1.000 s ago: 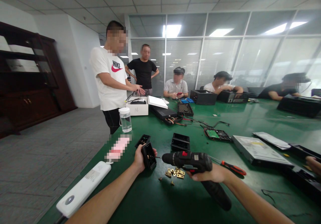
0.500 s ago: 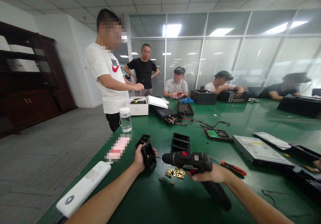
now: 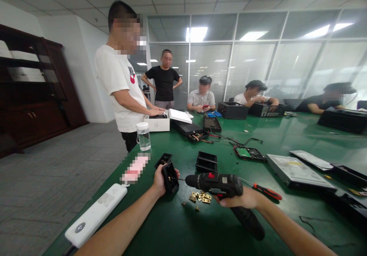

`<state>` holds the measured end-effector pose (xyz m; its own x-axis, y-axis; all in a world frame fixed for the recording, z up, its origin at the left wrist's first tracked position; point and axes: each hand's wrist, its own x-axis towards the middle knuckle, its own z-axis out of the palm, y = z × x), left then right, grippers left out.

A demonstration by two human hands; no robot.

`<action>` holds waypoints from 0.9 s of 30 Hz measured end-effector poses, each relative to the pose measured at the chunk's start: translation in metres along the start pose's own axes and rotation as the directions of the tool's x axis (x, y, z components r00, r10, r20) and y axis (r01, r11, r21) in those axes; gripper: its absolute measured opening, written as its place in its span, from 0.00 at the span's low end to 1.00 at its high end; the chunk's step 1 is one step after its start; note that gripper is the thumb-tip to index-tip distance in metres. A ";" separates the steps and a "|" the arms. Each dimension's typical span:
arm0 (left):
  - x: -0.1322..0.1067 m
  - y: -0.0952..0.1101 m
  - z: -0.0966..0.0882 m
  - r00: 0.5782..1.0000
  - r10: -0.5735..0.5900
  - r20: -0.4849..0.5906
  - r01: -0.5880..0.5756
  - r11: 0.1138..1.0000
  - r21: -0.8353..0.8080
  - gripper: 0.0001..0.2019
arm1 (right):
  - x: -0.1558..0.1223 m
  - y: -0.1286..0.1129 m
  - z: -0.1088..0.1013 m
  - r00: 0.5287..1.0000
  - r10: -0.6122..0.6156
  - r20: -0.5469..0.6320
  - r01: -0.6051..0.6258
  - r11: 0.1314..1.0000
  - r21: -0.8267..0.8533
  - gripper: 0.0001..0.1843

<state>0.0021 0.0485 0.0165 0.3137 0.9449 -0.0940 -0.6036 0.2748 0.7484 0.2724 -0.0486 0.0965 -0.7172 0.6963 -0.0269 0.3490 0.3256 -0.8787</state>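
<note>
My left hand (image 3: 159,180) is closed around a small black open case (image 3: 171,187) with brassy parts inside, tilted above the table. My right hand (image 3: 239,198) grips a black cordless drill (image 3: 216,183) lying level in the air. Its thin bit (image 3: 181,179) points left and reaches the case; whether the tip sits on a screw is too small to tell. Under the drill's front lies a pile of brass plates (image 3: 200,197), with two loose brass pieces (image 3: 197,208) close by. Another black case (image 3: 164,160) rests behind my left hand, and black cases (image 3: 206,161) stand behind the drill.
An orange-and-black screwdriver (image 3: 268,192) lies right of the drill. At left are a white power strip (image 3: 96,214) and a water bottle (image 3: 143,136). A silver drive (image 3: 298,175) and circuit board (image 3: 249,153) are at right. One person (image 3: 123,80) stands beside a white box (image 3: 157,125).
The standing person in white has lowered their hands onto the white box and shifted slightly left. My hands, the drill and the case have hardly moved.
</note>
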 end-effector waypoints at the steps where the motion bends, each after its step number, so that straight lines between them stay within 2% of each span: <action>1: 0.000 0.000 0.000 1.000 -0.007 0.000 0.007 1.000 0.003 0.22 | 0.001 0.002 0.001 1.000 -0.003 -0.008 0.003 1.000 0.005 0.11; 7: 0.001 0.001 0.000 1.000 -0.027 -0.010 0.027 1.000 0.003 0.23 | 0.002 0.015 0.002 0.999 -0.003 -0.048 0.004 1.000 0.027 0.12; 14: -0.002 0.002 0.004 0.998 -0.023 -0.054 0.022 1.000 -0.017 0.22 | 0.004 0.012 -0.004 0.996 0.080 0.032 -0.079 0.996 -0.030 0.17; 23: -0.003 0.003 0.005 0.998 -0.036 -0.050 0.034 0.999 -0.040 0.20 | 0.004 0.015 -0.003 0.999 0.024 0.031 -0.023 0.999 -0.033 0.16; 27: -0.002 0.003 0.004 0.998 -0.038 -0.051 0.036 0.999 -0.033 0.21 | 0.003 0.013 0.000 1.000 0.018 -0.016 -0.018 1.000 -0.018 0.13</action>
<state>0.0031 0.0463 0.0214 0.2988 0.9416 -0.1553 -0.6156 0.3145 0.7226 0.2747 -0.0422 0.0845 -0.7012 0.7121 -0.0347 0.3726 0.3246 -0.8694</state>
